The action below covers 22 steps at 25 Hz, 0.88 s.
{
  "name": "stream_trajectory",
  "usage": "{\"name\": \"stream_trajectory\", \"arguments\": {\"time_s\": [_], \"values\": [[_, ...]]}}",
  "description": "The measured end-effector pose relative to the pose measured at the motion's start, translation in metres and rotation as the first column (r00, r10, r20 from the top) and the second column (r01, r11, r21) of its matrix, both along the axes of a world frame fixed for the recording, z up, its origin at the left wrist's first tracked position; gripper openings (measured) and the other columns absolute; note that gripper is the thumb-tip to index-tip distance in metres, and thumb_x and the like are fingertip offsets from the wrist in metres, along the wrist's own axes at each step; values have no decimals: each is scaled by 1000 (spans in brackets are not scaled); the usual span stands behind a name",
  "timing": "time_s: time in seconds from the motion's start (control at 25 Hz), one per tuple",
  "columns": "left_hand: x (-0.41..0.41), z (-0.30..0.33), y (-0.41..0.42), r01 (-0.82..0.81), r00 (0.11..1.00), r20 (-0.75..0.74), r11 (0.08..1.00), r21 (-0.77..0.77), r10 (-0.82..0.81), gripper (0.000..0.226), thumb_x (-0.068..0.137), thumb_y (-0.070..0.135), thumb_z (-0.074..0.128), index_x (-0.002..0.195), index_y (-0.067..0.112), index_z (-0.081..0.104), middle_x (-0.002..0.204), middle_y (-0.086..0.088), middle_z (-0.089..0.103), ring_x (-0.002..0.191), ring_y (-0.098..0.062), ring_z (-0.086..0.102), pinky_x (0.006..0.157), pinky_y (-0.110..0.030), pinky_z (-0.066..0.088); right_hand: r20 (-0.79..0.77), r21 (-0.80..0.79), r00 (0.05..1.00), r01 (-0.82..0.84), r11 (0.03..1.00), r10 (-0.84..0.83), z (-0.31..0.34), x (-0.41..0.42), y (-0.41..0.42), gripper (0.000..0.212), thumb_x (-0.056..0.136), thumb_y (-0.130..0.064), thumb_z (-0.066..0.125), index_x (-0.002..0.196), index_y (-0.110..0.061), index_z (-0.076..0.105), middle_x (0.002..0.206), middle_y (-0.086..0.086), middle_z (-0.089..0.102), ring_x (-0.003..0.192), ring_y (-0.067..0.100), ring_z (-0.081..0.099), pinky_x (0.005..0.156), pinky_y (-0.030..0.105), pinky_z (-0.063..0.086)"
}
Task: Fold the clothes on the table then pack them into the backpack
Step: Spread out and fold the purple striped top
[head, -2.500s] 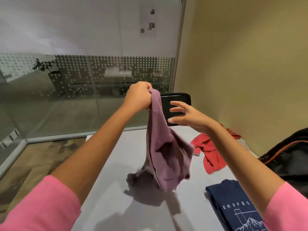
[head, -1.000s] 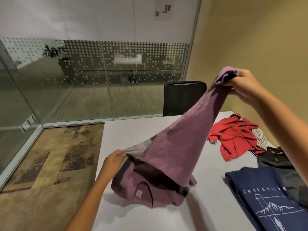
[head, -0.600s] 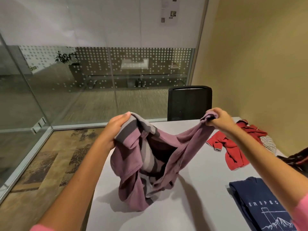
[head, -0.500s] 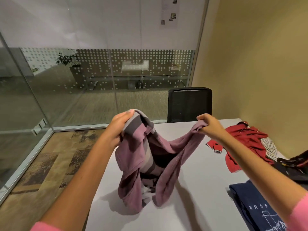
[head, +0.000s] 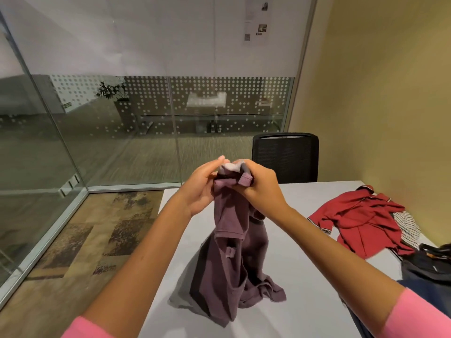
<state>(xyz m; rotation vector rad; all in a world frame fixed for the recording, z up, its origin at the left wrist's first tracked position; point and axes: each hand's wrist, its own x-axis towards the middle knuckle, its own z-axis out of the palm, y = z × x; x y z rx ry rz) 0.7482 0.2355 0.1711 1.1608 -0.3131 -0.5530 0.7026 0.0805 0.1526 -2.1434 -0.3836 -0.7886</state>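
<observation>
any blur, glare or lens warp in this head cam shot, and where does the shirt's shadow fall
Head view: the glass wall's frame bows from wide-angle warp; the glass carries soft reflections; the left hand is slightly smeared at the fingertips; the purple shirt casts a grey shadow down-left on the table.

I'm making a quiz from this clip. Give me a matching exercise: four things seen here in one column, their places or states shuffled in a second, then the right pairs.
Things
1. purple shirt
2. red shirt
3. black chair
4. striped garment

Places or states
A. behind the table's far edge
B. held up at its top by both hands, lower end on the table
C. partly tucked under another garment's right side
D. lying crumpled and unfolded on the table

Pairs: 1-B, 2-D, 3-A, 4-C
</observation>
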Motion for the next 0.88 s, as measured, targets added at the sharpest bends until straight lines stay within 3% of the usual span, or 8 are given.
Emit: {"name": "stream_trajectory", "arguments": {"time_s": [0.08, 0.2, 0.32, 0.44, 0.52, 0.64, 0.76, 0.88], "values": [[-12, -13, 0, -82, 996, 43, 996, -45, 84, 23, 99, 32, 45, 110, 17, 58, 86, 3, 65, 70, -6, 61, 71, -26, 50, 20, -24, 997, 80, 996, -80, -4, 5, -2, 22, 79, -20, 76, 82, -5, 60, 73, 3, 63, 66, 18, 57, 61, 44, 45], [-31, -49, -4, -252, 960, 137, 967, 43, 245, 18, 96, 24, 55, 112, 18, 52, 100, 3, 64, 82, -6, 64, 70, -28, 53, 22, 9, 985, 172, 985, -172, -3, 7, -2, 20, 76, -3, 69, 69, -5, 50, 60, 5, 53, 57, 18, 44, 54, 42, 38], [-48, -94, -7, -233, 950, 265, 942, 241, 167, 24, 88, 20, 68, 108, 20, 54, 106, 0, 68, 92, -8, 67, 79, -27, 54, 15, 57, 974, 226, 973, -227, 4, 10, -6, 12, 74, 0, 65, 74, -2, 54, 59, 8, 50, 55, 21, 38, 55, 41, 36], [-61, -129, -11, -261, 932, 346, 865, 429, 110, 18, 87, 24, 69, 101, 32, 62, 100, 7, 70, 94, -10, 67, 79, -22, 54, 2, 81, 963, 268, 960, -269, 9, 12, -17, 8, 75, -2, 64, 81, -4, 60, 65, 16, 55, 62, 32, 49, 58, 42, 41], [-59, -138, -12, -403, 892, 373, 821, 403, 255, 8, 91, 19, 63, 91, 26, 65, 87, 0, 70, 84, -14, 66, 71, -20, 52, -16, 46, 945, 328, 943, -328, 11, 12, -29, 7, 74, -7, 64, 79, -4, 60, 69, 13, 58, 66, 30, 52, 59, 40, 43], [-45, -127, -2, -549, 812, 403, 787, 281, 423, 15, 95, 13, 55, 88, 21, 65, 74, -1, 66, 69, -14, 60, 63, -22, 49, -60, -92, 881, 463, 881, -469, 9, 10, -57, 16, 75, -12, 67, 72, -1, 55, 75, 6, 52, 67, 22, 48, 58, 32, 33], [-29, -99, 9, -501, 787, 537, 823, 269, 304, 17, 92, 12, 60, 96, 25, 70, 91, 12, 71, 85, 0, 63, 75, -13, 49, -122, -167, 909, 376, 911, -398, 0, 1, -79, 12, 74, -5, 65, 78, -5, 54, 76, 5, 55, 69, 20, 49, 59, 27, 33], [-20, -83, 12, -512, 713, 683, 785, 349, 162, 16, 87, 14, 66, 93, 26, 74, 93, 18, 72, 94, 3, 64, 85, -11, 46, -202, -110, 946, 235, 966, -253, -5, -13, -83, 36, 78, -5, 66, 109, -20, 56, 78, 2, 61, 69, 15, 56, 59, 16, 40]]}}
